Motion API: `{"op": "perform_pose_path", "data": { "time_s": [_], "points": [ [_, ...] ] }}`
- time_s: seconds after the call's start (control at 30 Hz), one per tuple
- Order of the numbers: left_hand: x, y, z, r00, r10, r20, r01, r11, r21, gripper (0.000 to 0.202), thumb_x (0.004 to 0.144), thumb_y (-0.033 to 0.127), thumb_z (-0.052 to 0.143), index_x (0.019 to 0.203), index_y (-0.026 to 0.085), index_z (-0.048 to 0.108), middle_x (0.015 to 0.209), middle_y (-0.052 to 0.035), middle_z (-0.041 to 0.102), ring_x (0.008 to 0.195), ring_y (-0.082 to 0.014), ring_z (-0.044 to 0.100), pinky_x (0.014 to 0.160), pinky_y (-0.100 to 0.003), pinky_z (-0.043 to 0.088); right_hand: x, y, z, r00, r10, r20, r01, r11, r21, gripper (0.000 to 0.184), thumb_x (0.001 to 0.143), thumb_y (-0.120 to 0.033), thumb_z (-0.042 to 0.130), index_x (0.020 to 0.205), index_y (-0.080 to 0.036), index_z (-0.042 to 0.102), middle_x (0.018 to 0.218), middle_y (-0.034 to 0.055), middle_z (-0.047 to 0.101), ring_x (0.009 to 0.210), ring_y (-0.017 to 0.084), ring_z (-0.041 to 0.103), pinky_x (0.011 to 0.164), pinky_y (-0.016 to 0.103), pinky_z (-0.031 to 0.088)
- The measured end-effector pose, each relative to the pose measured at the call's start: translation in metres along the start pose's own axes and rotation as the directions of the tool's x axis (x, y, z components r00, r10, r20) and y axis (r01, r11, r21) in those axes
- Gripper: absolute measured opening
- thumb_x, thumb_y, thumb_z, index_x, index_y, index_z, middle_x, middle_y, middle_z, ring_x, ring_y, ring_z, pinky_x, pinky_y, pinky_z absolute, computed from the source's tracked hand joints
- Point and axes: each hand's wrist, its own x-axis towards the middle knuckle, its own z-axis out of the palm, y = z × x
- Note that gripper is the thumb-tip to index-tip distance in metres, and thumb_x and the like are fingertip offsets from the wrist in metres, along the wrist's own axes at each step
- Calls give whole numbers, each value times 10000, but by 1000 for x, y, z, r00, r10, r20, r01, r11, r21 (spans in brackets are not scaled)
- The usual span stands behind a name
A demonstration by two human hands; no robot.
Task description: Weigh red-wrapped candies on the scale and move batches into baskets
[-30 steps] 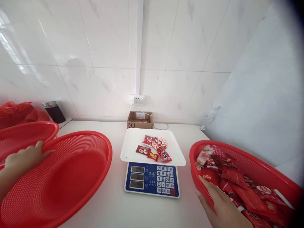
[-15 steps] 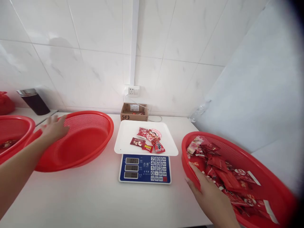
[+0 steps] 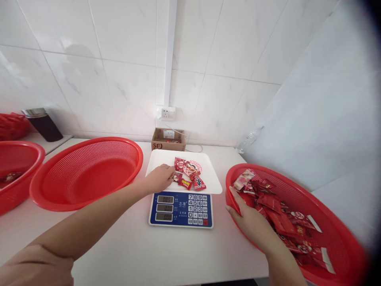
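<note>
Head view, 志准 scale (image 3: 182, 204), SF carton (image 3: 168, 146)

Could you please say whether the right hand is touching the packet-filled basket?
Touching: the head view shows the right hand lying over the basket's rim.

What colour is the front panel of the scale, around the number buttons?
The scale's front panel is blue, seen best in the head view.

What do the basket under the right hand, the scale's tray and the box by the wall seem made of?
Basket: probably plastic, red and fairly glossy; wall and rim share one colour, with neat rows of small holes.
Tray: smooth, white, rounded corners; likely plastic, though coated metal is possible.
Box: most likely cardboard, matte brown with dark printed lettering.
</note>
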Motion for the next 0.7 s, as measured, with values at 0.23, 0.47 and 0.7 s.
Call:
{"op": "perform_pose_path", "data": {
  "time_s": [0.23, 0.47, 0.7],
  "points": [
    [-20, -10, -18, 983, -125, -133, 117, 991, -72, 42, 786, 186, 459, 777, 223, 474, 855, -14, 571, 697, -153, 567, 619, -276, 469, 1, 2, 3, 1000, -10, -18, 10, 1000, 7, 601, 914, -393, 282, 1475, -185, 224, 1052, 147, 694, 938, 301, 662, 754, 384, 467],
    [-66, -64, -62, 856, -373, -357, 412, 911, 36, 307, 870, 272, 355, 1121, 205, 520, 1276, -129, 482, 1130, -306, 515, 873, -429, 456, 2, 3, 7, 1000, -19, 1, 19, 1000, -1, 629, 912, -393, 291, 1489, -184, 155, 1007, 142, 698, 900, 308, 668, 728, 382, 463],
    [-29, -46, -37, 958, -228, -176, 249, 962, 111, 435, 875, 396, 444, 1252, 192, 513, 1407, -133, 432, 1301, -297, 380, 1046, -452, 337, 2, 3, 8, 999, -26, -23, 26, 1000, 12, 622, 909, -382, 306, 1483, -179, 183, 1025, 142, 700, 926, 300, 666, 754, 378, 464]
  ]
}}
